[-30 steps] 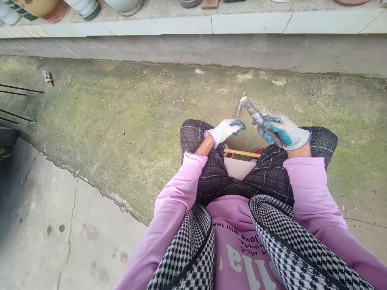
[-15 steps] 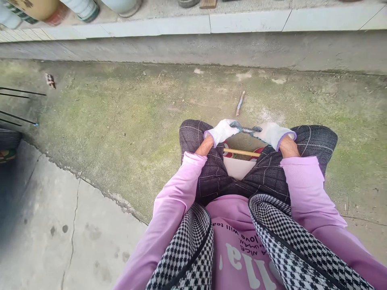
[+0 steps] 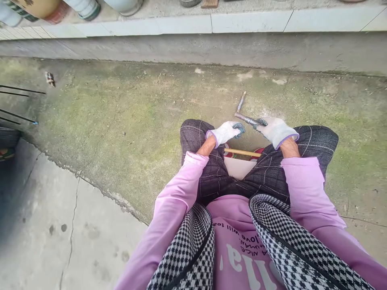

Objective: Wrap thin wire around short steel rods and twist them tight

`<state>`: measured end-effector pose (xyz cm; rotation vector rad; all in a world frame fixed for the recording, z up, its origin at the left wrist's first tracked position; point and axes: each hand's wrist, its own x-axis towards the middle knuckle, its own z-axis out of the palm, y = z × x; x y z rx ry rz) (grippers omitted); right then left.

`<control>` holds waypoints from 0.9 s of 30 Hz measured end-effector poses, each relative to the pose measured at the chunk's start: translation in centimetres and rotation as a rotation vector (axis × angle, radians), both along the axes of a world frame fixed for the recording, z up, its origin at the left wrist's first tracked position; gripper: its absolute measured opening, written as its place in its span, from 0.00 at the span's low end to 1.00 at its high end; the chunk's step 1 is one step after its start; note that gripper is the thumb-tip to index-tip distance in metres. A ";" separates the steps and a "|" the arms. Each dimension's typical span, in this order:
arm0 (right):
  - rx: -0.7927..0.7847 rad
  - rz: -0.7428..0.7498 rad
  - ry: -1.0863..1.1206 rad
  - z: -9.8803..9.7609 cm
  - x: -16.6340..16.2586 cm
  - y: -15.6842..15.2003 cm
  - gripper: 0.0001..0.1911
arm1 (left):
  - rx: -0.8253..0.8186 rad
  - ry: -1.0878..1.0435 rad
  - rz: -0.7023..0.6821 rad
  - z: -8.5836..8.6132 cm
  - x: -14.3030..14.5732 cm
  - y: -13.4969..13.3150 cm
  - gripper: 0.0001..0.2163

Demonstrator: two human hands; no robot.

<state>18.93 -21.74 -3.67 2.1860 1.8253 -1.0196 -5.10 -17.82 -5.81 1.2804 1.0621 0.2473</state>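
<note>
A short dark stick wound with silvery wire (image 3: pixel 250 120) slants up and left from my right hand (image 3: pixel 273 129), whose gloved fingers close on its near end. My left hand (image 3: pixel 227 132), also in a white glove with dark fingertips, is apart from that stick; its fingers are curled closed, and whatever they may hold is hidden. On the ground just beyond lies a second wire-wound stick (image 3: pixel 241 102). In this view its near end meets the far tip of the held one; whether they touch I cannot tell.
Between my knees are a thin yellow rod (image 3: pixel 243 152) and a pale flat surface (image 3: pixel 240 167). Pots (image 3: pixel 123 5) stand on the tiled ledge (image 3: pixel 181 25) ahead. Black rods (image 3: pixel 21 116) jut in from the left. A small brownish-white object (image 3: pixel 50 79) lies far left.
My left hand has come off the wire-wound stick and drawn slightly away. The stick, now in my right hand alone, has tilted so its free end points forward and left.
</note>
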 end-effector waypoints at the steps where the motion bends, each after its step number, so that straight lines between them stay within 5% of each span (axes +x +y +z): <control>1: 0.013 -0.017 -0.010 0.0 0.0 0.0 0.15 | 0.016 -0.005 0.008 -0.3 0.0 0.2 0.13; 8: 0.145 -0.165 0.034 -0.8 1.0 -0.2 0.19 | 0.129 -0.027 0.003 -1.3 -0.4 1.1 0.10; 14: 0.193 -0.592 0.641 -0.7 0.1 -0.9 0.24 | -0.017 -0.201 0.041 -1.4 -0.2 1.0 0.03; 19: 0.189 -0.535 1.022 0.5 -0.3 -2.3 0.31 | -0.006 -0.126 0.089 -0.7 -0.4 1.1 0.03; 27: 0.170 -0.511 1.113 1.7 0.1 -2.9 0.32 | 0.011 -0.118 0.099 0.0 -0.4 1.6 0.10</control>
